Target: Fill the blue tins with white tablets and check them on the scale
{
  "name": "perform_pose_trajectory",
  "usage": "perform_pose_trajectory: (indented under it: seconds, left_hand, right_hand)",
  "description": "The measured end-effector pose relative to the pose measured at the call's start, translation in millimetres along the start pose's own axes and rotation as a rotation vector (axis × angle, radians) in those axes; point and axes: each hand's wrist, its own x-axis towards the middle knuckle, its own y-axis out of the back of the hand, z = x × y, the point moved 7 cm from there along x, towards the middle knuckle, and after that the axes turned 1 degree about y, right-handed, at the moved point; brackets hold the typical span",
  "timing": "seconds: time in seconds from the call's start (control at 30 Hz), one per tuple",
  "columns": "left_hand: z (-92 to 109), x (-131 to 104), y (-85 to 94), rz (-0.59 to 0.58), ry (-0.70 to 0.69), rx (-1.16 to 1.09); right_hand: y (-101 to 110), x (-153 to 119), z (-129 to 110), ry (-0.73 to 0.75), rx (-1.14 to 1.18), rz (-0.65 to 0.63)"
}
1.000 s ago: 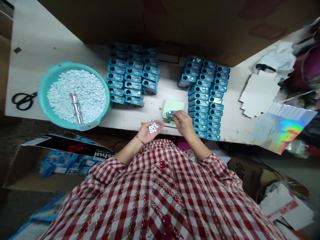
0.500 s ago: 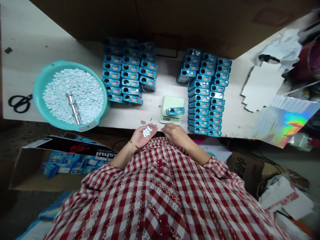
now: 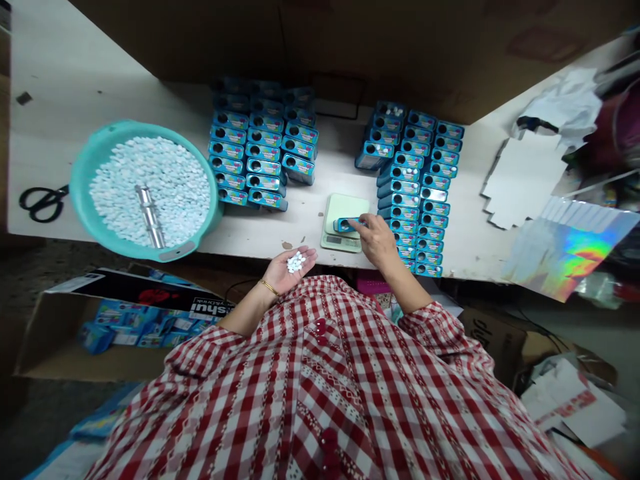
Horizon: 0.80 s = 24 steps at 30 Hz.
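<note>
My left hand (image 3: pixel 286 273) lies palm up just off the table's front edge, fingers stretched out, with a small heap of white candies (image 3: pixel 296 263) resting in it. Fingers of my right hand (image 3: pixel 376 241) grip the right end of a small blue box (image 3: pixel 344 225), which lies over a pale green kitchen scale (image 3: pixel 346 202). A dark round hole shows at the box's left end, while my fingers cover its right part. The scale's display is too small to read.
Left of my hands stands a turquoise basin (image 3: pixel 83 193) of white candies with a metal cylinder (image 3: pixel 150 217) on top. Blue boxes with holes (image 3: pixel 263 153) stand in rows; more boxes (image 3: pixel 404 200) on the right bear some candies. Scissors (image 3: pixel 43 203) lie far left.
My right hand has moved up and right from the table edge and taken hold of the blue box on the scale. My left hand stays nearly still with its candies.
</note>
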Motion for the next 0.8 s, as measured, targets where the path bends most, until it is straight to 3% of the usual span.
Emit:
perform_pose_trajectory:
  seconds: [0.1,0.2,0.3,0.47,0.67,0.8]
  left_hand:
    - [-5.9,2.0,-14.1,-0.058,0.030,0.006]
    - [-14.3,3.0,-27.5,-0.100,0.075,0.011]
    - [-19.9,1.0,-29.0,-0.080,0.098,0.005]
    - [-18.2,0.6,-22.0,-0.024,0.057,0.023]
    - [-3.3,19.9,-20.4,0.027,-0.035,0.031]
    - [-3.2,26.6,-13.0,0.041,0.008,0.061]
  right_hand:
    - [1.3,-12.9,-28.8,0.059,0.159,0.037]
    - [-16.7,-19.4,-82.4,0.215,0.227,-0.102]
    - [-38.0,-21.2,-112.5,0.223,0.190,-0.246]
    - [-48.9,-19.2,-115.7,0.198,0.172,-0.330]
    - [-52.3,-7.5,-110.4,0.137,0.177,-0.261]
    - [-65.4,-7.0,-110.6,0.129,0.193,-0.281]
